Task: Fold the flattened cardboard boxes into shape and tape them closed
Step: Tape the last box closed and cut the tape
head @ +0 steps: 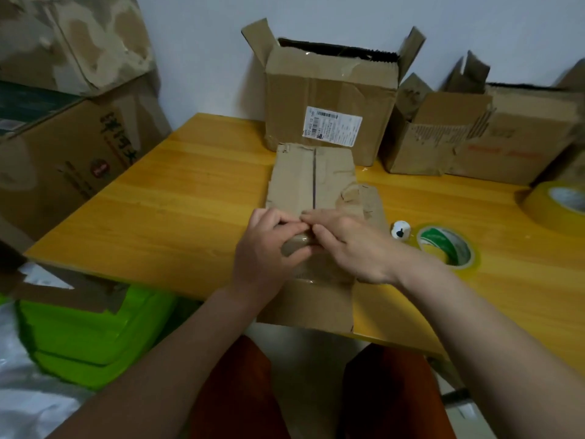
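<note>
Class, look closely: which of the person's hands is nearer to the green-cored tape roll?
Right. The right hand lies just beside the green-cored tape roll; the left hand sits farther away, beyond it.

Both forearms extend forward and converge. Left hand [269, 245]: fingers curled, thumb on top, grip closed around a tape roll [296, 245]. Right hand [354, 245]: palm down, fingertips [308, 218] pinching just above the left grip, touching its fingers.

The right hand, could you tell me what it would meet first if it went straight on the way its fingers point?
The right hand points left, so its fingertips would first meet the left hand, which they seem already to touch.
</note>
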`<state>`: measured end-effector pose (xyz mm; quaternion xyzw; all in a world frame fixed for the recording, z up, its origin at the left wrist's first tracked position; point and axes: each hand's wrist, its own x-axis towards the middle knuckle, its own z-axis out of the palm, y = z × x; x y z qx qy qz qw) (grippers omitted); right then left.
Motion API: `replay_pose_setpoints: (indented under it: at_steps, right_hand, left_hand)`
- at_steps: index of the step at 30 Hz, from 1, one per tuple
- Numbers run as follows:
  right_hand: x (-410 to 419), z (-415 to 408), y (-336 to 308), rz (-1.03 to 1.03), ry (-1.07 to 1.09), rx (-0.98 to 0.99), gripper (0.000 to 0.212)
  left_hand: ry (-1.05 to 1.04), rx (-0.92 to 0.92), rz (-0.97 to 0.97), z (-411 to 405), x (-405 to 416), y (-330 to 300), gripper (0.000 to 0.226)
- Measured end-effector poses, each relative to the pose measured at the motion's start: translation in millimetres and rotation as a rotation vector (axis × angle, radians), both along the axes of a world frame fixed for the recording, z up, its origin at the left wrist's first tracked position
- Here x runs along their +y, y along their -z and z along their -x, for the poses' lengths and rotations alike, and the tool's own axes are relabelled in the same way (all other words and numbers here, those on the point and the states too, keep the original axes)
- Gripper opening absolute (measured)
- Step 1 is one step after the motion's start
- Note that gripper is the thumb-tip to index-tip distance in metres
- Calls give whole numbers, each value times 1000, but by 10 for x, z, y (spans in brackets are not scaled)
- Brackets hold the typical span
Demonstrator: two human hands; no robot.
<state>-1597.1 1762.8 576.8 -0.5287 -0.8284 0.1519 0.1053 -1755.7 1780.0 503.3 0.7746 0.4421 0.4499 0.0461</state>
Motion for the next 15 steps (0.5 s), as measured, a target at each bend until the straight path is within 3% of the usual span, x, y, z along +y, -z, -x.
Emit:
replay_pose_setpoints:
  at_steps: [3,5,11,15]
  right_hand:
    - [55,-43,52,135,-18,-54,48]
    - [161,-80,49,159,-25,-109,50]
    - [657,-89,65,140,112,-254,54]
    - [773,-76,96,55,177,-290,55]
  left_hand:
    - [73,-83,-133,-33,31,65,29]
    - [119,-79,-108,-24,81,105,25]
    - [206,-95,-52,-79,249,123,27]
    - [228,-76,-173,-116,406,108,28]
